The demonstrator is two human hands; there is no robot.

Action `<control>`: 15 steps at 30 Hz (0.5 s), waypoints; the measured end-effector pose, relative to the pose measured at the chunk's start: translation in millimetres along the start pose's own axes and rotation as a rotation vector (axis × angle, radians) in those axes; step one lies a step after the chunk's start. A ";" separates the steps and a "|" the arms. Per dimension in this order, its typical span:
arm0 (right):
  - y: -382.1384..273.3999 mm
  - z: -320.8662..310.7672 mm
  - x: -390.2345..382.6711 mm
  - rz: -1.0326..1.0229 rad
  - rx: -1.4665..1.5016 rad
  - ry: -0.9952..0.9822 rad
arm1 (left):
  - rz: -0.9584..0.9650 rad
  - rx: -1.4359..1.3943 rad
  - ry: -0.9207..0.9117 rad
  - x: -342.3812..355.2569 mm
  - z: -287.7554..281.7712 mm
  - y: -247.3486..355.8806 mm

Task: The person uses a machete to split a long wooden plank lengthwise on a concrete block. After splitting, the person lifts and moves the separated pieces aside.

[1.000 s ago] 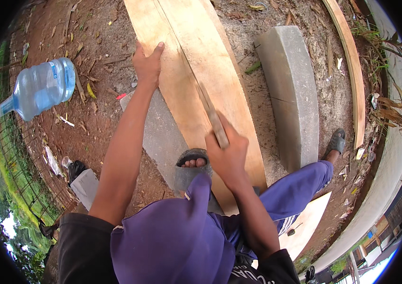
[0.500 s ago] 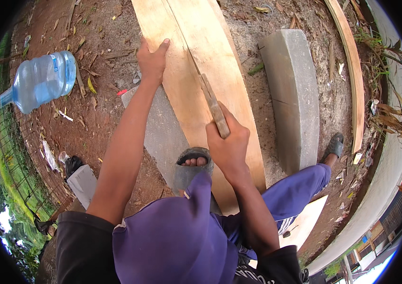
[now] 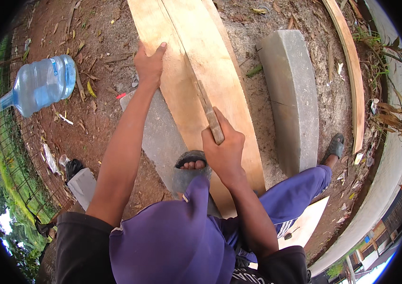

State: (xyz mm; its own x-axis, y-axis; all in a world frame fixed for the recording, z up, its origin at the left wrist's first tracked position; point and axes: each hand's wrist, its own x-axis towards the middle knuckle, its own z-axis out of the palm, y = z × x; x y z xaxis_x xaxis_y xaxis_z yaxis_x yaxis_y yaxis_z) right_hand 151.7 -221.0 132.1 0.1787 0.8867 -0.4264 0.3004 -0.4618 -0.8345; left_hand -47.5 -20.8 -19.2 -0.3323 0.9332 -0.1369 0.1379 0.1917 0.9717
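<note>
We hold the saw (image 3: pixel 209 113) by its wooden handle in the right hand (image 3: pixel 223 152), fingers closed around it, blade running toward 12 o'clock along the plank (image 3: pixel 196 71). We press the left hand (image 3: pixel 149 66) flat, fingers spread, on the plank's edge at 10 o'clock. The plank rests on a grey slab (image 3: pixel 158 137), with a water bottle (image 3: pixel 40 85) well apart at 9 o'clock.
</note>
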 end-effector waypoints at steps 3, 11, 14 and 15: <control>8.6 -23.3 -44.8 -0.015 -0.037 0.043 | -0.019 -0.018 -0.010 -6.3 -3.7 -1.8; 9.7 -106.9 -203.4 -0.056 -0.300 -0.032 | -0.038 -0.099 -0.021 -4.6 -1.2 4.4; 28.9 -34.7 -63.8 -0.157 -0.144 0.013 | -0.004 -0.083 -0.035 -6.6 3.5 0.9; 10.6 -12.3 -23.1 -0.003 0.063 0.008 | -0.014 -0.040 -0.024 -4.4 2.0 1.9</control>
State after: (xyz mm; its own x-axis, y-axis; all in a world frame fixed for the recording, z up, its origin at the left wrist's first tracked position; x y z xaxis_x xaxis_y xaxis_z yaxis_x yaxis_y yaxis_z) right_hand 162.4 -246.6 137.3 0.1857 0.8879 -0.4208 0.2420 -0.4564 -0.8562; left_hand -43.8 -23.9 -17.2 -0.3119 0.9374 -0.1547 0.0958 0.1930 0.9765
